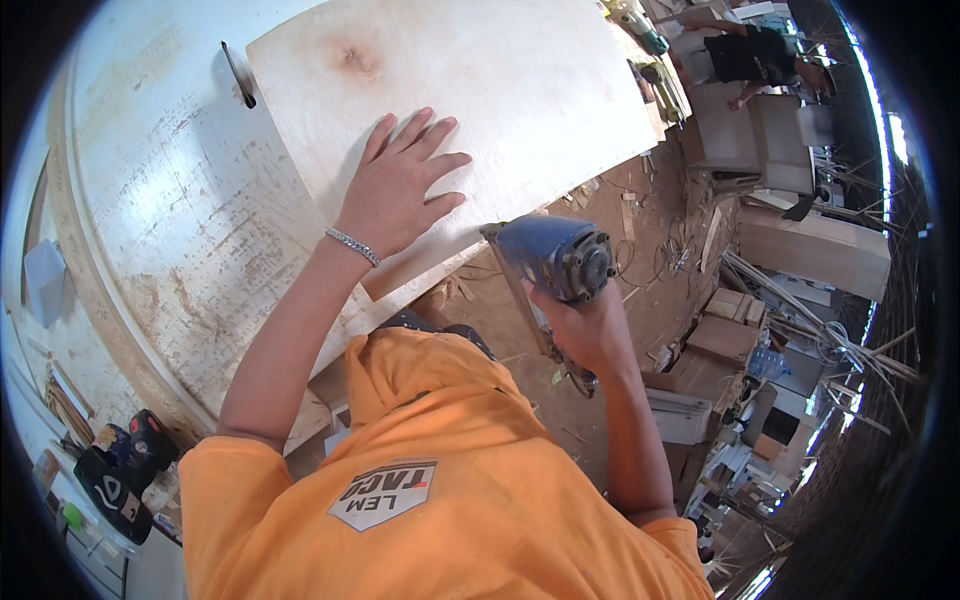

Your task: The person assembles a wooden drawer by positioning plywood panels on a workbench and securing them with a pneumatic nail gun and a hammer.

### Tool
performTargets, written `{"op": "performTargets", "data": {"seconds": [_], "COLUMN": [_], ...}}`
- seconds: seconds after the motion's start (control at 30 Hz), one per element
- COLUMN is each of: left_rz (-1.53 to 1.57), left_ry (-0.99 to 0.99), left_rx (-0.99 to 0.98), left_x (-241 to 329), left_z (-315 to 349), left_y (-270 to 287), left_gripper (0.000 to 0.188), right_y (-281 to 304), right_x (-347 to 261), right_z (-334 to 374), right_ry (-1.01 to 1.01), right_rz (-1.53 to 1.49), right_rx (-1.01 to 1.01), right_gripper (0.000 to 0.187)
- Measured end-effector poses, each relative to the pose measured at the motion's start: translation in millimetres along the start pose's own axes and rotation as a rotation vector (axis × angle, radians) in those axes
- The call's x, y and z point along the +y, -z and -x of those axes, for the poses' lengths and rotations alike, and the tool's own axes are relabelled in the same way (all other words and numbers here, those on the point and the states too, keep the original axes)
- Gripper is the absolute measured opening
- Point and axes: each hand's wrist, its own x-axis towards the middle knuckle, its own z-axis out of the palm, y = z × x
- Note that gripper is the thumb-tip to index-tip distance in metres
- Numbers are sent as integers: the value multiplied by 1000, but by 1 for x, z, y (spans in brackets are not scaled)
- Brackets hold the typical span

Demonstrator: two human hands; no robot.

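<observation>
A pale plywood panel (540, 90) with a brown knot mark lies on the worktable, reaching to its right edge. My left hand (400, 190) rests on the panel with fingers spread and a chain bracelet at the wrist. In my right hand (590, 325) is a blue nail gun (545, 250), my fingers wrapped round its handle. The gun's nose is at the panel's near right edge; I cannot tell whether it touches. Its magazine slants down towards my body.
The scuffed worktable (190, 200) spreads to the left, with a thin dark object (238, 75) beside the panel. Black power tools (120, 470) sit at the lower left. On the right, the floor (640, 240) holds wood scraps, a hose and stacked boards (815, 250). Another person (745, 55) stands at the far right.
</observation>
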Motion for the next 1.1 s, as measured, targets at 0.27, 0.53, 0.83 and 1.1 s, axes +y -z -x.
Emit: {"op": "performTargets", "data": {"seconds": [0.27, 0.53, 0.83, 1.1], "left_rz": [15, 60, 58, 35], "left_ry": [40, 75, 54, 92], "left_rx": [-45, -71, -68, -107], "left_x": [5, 8, 6, 14], "left_z": [-4, -7, -9, -11], "left_y": [5, 7, 9, 13], "left_gripper": [42, 40, 40, 40], "right_y": [4, 30, 26, 56], "right_x": [-4, 21, 18, 46], "right_z": [-4, -13, -23, -39], "right_ry": [15, -91, -12, 7], "right_rz": [78, -51, -44, -172], "right_rx": [26, 97, 98, 126], "right_gripper": [33, 31, 37, 35]}}
